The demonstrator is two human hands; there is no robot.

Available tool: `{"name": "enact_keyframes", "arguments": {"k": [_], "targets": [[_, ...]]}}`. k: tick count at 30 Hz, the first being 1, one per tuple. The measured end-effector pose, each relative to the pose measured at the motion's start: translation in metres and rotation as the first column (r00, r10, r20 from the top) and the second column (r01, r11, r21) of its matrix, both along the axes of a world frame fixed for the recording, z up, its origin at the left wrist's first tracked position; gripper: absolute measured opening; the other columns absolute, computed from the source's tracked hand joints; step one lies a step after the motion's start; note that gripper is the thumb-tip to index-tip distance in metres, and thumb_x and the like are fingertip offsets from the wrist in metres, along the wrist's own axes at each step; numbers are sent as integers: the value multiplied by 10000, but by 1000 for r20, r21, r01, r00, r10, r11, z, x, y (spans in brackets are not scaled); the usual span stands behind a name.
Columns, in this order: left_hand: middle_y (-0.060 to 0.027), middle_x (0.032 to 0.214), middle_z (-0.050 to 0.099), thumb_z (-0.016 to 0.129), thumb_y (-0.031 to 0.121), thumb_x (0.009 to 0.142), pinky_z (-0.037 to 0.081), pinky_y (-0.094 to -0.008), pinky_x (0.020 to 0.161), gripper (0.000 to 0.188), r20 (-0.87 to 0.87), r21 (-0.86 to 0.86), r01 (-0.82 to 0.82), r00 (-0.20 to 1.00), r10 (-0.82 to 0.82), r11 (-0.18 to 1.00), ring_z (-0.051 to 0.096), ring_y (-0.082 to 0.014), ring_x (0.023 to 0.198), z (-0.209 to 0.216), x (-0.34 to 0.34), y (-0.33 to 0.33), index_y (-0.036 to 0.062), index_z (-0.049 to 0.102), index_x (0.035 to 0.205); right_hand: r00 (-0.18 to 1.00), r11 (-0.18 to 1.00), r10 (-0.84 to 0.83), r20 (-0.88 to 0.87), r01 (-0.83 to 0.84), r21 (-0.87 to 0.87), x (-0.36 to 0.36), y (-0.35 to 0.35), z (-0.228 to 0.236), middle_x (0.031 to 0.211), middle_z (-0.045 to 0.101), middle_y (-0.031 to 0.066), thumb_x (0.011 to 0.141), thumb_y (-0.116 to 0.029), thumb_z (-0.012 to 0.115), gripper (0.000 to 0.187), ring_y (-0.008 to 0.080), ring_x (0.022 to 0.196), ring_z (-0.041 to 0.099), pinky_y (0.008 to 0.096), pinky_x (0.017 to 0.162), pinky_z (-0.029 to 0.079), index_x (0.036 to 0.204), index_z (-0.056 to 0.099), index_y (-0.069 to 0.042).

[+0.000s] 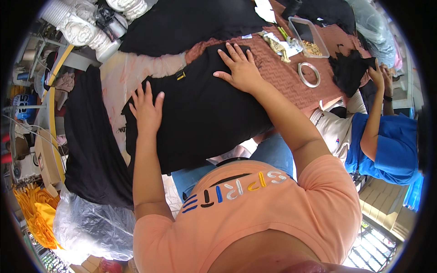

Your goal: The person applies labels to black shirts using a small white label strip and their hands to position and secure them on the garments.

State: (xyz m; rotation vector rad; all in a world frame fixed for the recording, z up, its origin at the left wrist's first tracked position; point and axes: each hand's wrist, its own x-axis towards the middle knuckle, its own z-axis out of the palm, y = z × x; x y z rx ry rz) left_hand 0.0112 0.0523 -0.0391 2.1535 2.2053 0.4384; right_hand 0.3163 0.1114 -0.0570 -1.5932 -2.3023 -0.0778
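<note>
A black garment (200,109) lies spread over the table edge in front of me, with a small dark and yellow label (181,75) at its neckline. My left hand (146,109) rests flat on its left part, fingers stretched out. Farther right, my right hand (239,68) presses flat near the upper edge, its fingers spread. Neither hand grips anything. The garment's lower edge hangs toward my lap.
Another black cloth (191,22) lies beyond, and dark fabric (91,136) drapes at left. A tape roll (309,75) and a clear plastic box (314,43) sit right on the brown table cover (273,82). A co-worker in a blue shirt (391,145) handles black cloth (348,70).
</note>
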Motion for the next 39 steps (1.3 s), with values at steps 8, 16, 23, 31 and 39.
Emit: {"name": "enact_keyframes", "arguments": {"k": [8,16,23,31,39], "targets": [[-134,1543,249,438,509,955,174,-596,1100,632,-61,-24,-91,994,89,996,202,-361,1425,-25,3,-9,156,332,1469,999,884,-30,19,18,467,117,115,60,1220,591,126,751,-27,647,462,316,1181,530,405,969,454,1201,602,-122],[-120,1532,284,470,501,945,180,-576,1108,607,-22,16,-82,996,82,997,221,-341,1424,-30,5,-3,179,376,1451,943,967,-99,317,15,255,183,208,5,1280,564,166,787,-106,626,666,319,1205,530,484,970,431,1401,407,-239],[-114,1532,288,479,498,941,182,-564,1113,599,-5,20,-103,995,103,995,221,-330,1426,-30,5,-6,189,386,1446,952,954,-263,154,232,188,177,226,34,913,678,174,810,-122,630,358,383,863,650,438,776,519,1166,615,-160],[-153,1484,352,535,435,932,215,-567,1096,551,182,134,-105,980,80,985,310,-338,1382,-26,1,-5,136,463,1390,959,767,-48,-281,216,604,101,8,176,948,698,97,824,-236,702,265,271,804,682,327,721,535,1081,696,-173],[-129,1355,517,660,266,872,350,-386,1053,398,236,341,172,936,-261,924,471,-316,1259,35,41,-35,75,615,1218,805,861,266,-531,-446,-244,23,-142,101,1203,612,138,757,-253,753,459,336,1126,564,417,946,448,1167,637,-82]]}}
